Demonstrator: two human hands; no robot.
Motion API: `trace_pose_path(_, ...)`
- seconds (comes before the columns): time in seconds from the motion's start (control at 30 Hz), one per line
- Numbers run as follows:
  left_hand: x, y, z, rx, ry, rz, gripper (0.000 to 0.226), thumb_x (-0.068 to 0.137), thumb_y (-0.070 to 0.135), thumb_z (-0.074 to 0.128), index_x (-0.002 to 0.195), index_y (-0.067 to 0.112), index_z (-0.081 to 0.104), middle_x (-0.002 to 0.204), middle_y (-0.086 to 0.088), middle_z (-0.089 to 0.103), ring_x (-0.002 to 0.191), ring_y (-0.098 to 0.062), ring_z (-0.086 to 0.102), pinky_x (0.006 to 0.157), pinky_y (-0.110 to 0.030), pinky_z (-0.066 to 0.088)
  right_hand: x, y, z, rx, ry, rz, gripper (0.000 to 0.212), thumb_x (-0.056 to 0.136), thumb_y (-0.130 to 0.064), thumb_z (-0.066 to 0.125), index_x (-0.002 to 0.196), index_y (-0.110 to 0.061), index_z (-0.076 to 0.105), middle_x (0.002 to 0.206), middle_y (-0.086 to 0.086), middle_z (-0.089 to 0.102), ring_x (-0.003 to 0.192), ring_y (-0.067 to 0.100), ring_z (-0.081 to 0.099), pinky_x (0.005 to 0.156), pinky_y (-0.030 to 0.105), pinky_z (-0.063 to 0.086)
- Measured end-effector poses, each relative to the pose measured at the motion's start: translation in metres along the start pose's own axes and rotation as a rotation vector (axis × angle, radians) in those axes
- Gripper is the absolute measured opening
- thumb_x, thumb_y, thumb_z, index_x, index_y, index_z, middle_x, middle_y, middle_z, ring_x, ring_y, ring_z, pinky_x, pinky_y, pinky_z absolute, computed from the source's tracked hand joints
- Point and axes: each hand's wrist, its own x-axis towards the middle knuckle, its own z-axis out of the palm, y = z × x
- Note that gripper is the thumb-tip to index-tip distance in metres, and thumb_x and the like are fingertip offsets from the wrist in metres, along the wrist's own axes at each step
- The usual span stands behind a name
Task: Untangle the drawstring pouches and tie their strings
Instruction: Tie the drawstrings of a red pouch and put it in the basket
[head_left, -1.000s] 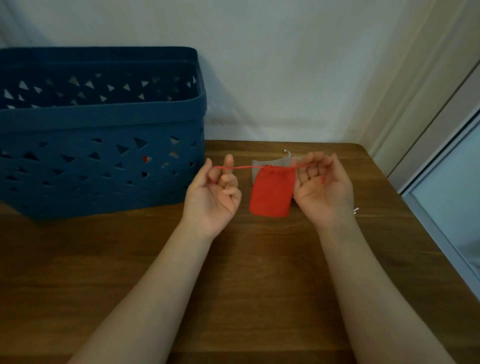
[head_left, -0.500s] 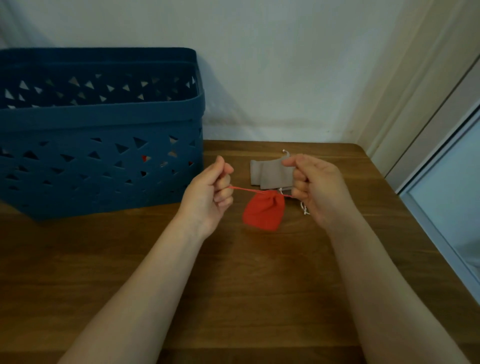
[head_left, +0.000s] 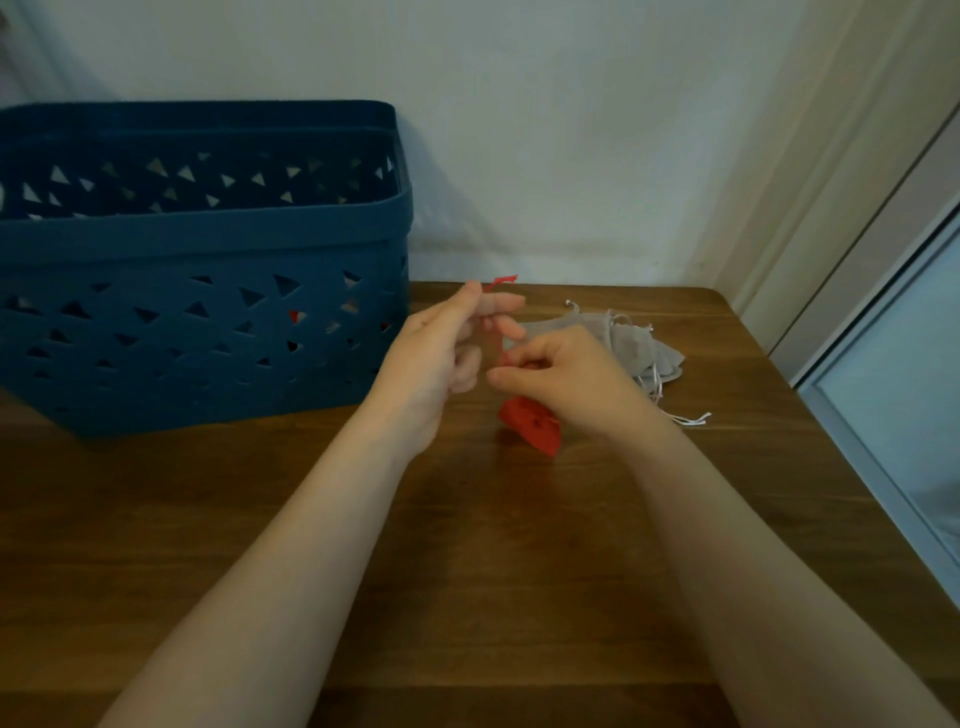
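The left hand (head_left: 441, 358) pinches the red string (head_left: 500, 281), its end poking above the fingers. The right hand (head_left: 561, 379) pinches the string lower, the red pouch (head_left: 532, 423) beneath it. Grey pouches (head_left: 631, 345) lie just beyond the right hand.

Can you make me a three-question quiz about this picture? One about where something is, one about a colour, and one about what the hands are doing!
1. Where are the grey pouches?
A. Inside the basket
B. On the table, behind the right hand
C. On the floor

2. What colour is the basket?
A. Blue
B. Yellow
C. White

3. What is the left hand doing?
A. Lying flat on the table
B. Gripping the basket
C. Pinching the red string

Answers:
1 B: they lie on the table beyond the right hand.
2 A: its walls are dark blue.
3 C: the red string sticks up from its fingertips, and the red pouch hangs below the hands.
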Motion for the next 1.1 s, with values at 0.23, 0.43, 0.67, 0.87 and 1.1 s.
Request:
trace_pose_path(0.23, -0.005, -0.003, 0.004, -0.108, 0.042, 0.014, 0.017, 0.100, 0.019, 0.041, 0.110, 0.023, 0.054, 0.108, -0.008, 0.063, 0.046, -0.010, 0.040, 0.050, -0.022, 0.036, -0.002, -0.007, 0.001, 0.344, 0.073, 0.066, 0.023, 0.094, -0.013, 0.051, 0.074, -0.013, 0.063, 0.051, -0.005, 0.047, 0.035, 0.000, 0.035, 0.037, 0.012, 0.028)
trace_pose_path(0.43, -0.009, -0.013, 0.011, 0.126, -0.090, -0.148, 0.021, 0.093, 0.012, 0.049, 0.112, 0.018, 0.055, 0.070, -0.001, 0.055, 0.056, -0.011, 0.050, 0.064, -0.031, 0.041, -0.002, -0.013, -0.009, 0.466, 0.065, 0.079, 0.026, 0.097, -0.015, 0.044, 0.082, -0.012, 0.065, 0.058, -0.002, 0.048, 0.036, 0.001, 0.032, 0.035, 0.012, 0.026)
trace_pose_path(0.67, -0.010, -0.015, 0.013, 0.263, -0.121, -0.051, 0.022, 0.096, 0.022, 0.051, 0.079, 0.015, 0.064, 0.061, 0.007, 0.056, 0.057, -0.004, 0.050, 0.056, -0.018, 0.041, -0.001, -0.009, -0.015, 0.418, 0.166, 0.058, 0.021, 0.096, -0.013, 0.047, 0.092, -0.007, 0.067, 0.058, -0.006, 0.055, 0.038, 0.001, 0.040, 0.037, 0.010, 0.030)
trace_pose_path(0.87, -0.012, -0.017, 0.015, -0.088, -0.167, -0.177, 0.027, 0.097, 0.019, 0.045, 0.076, 0.015, 0.063, 0.080, -0.003, 0.062, 0.060, -0.008, 0.051, 0.058, -0.021, 0.042, 0.000, 0.001, -0.009, 0.533, 0.326, 0.108, 0.029, 0.093, -0.012, 0.052, 0.105, 0.014, 0.056, 0.061, 0.002, 0.045, 0.038, -0.001, 0.040, 0.039, 0.011, 0.033)
trace_pose_path(1.1, -0.008, -0.024, 0.012, -0.401, -0.085, -0.294, 0.023, 0.096, 0.027, 0.044, 0.077, 0.017, 0.053, 0.064, 0.005, 0.048, 0.054, -0.008, 0.041, 0.053, -0.020, 0.036, 0.005, 0.008, -0.013, 1.086, 0.468, 0.360, 0.012, 0.096, -0.005, 0.042, 0.091, -0.013, 0.050, 0.062, 0.001, 0.043, 0.044, 0.006, 0.032, 0.036, 0.014, 0.027)
